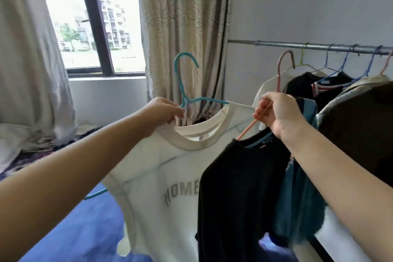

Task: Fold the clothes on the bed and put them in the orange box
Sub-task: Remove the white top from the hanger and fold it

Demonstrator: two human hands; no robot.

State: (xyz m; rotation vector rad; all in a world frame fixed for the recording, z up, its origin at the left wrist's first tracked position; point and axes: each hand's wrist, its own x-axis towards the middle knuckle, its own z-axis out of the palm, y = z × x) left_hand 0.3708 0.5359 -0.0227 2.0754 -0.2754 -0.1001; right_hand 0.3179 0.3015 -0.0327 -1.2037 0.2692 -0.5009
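The left hand (162, 112) pinches the teal hanger (187, 91) carrying a cream T-shirt (170, 176) printed "HOME", held up at centre. Just right of it, the right hand (278, 112) grips a pink hanger (285, 64) bearing a black shirt (238, 187). Far right, more garments hang on a metal rail (297, 44). A blue bed cover (85, 219) lies below left.

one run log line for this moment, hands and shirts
left hand: grip on teal hanger, white shirt | right hand: grip on orange hanger, black shirt | both off rail
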